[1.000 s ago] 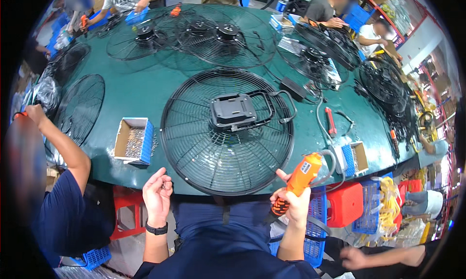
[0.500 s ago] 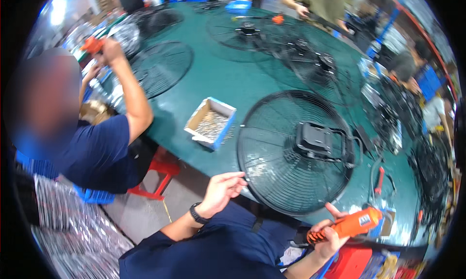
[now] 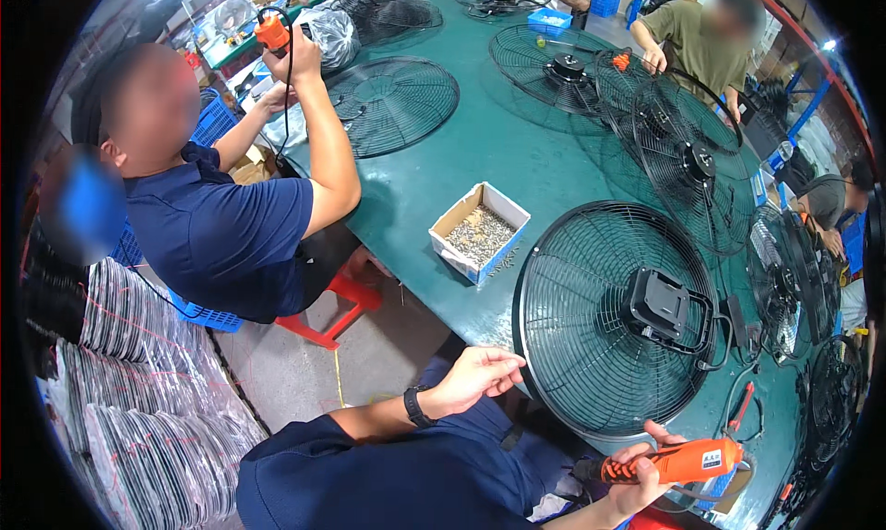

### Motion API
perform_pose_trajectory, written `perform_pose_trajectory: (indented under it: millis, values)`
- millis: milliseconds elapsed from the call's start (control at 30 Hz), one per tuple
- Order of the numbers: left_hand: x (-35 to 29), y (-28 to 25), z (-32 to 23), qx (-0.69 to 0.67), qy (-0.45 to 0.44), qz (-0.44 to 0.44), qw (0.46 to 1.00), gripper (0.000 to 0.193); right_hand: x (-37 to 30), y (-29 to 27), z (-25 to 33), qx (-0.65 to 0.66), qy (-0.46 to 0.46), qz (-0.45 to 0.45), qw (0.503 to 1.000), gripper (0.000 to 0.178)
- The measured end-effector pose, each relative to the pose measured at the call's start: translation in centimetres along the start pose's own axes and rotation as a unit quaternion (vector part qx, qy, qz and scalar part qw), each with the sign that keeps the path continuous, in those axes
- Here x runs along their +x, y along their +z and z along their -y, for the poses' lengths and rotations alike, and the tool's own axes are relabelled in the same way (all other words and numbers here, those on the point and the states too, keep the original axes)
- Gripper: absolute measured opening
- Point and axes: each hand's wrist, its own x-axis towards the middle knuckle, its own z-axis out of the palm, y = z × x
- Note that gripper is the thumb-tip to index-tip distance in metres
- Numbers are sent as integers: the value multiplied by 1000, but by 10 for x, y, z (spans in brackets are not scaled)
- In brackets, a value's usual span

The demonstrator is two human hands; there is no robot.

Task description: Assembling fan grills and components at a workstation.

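A round black wire-guarded fan [image 3: 591, 272] lies on the table in front of me, its dark motor housing [image 3: 666, 307] facing up. My left hand [image 3: 472, 382] is closed in a pinch at the near left rim of the guard; whatever lies between its fingertips is too small to make out. My right hand [image 3: 644, 482] is wrapped round an orange electric screwdriver [image 3: 692, 461], held at the near right edge of the fan with its dark tip pointing left. A cardboard box [image 3: 443, 253] full of small screws [image 3: 480, 237] stands beyond my left hand.
Several more fan guards and motors [image 3: 697, 164] lie across the green table [image 3: 461, 152]. At left a co-worker raises another orange screwdriver [image 3: 272, 34] over a guard [image 3: 397, 106]. A red stool [image 3: 341, 301] and wrapped stacks [image 3: 152, 410] stand at left. Cables lie at right.
My view has swung left, so the table and fan appear farther right. My left fingers have drawn closer together beside the rim. The electric screwdriver stays in my right hand.
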Motion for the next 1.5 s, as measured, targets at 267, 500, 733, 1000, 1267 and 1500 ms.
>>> perform_pose_trajectory:
  millis: [267,500,733,1000,1267,1500]
  values:
    - [-1,1,8,-3,-38,12,999,18,-1,-5,-3,-3,-12,-5,1000,56]
    - [-3,8,8,2,-47,25,999,17,-2,1,-1,38,-22,-25,999,52]
    - [-9,35,19,-21,-173,125,977,14,-17,25,9,203,-166,50,964,46]
    - [-8,54,30,-95,-258,154,949,8,-14,27,11,104,-262,98,954,49]
    - [-7,49,38,-94,-302,126,940,13,4,-6,55,5,-494,-138,858,40]
    - [-3,58,43,-88,-304,161,935,12,4,-7,20,14,-168,-12,986,48]
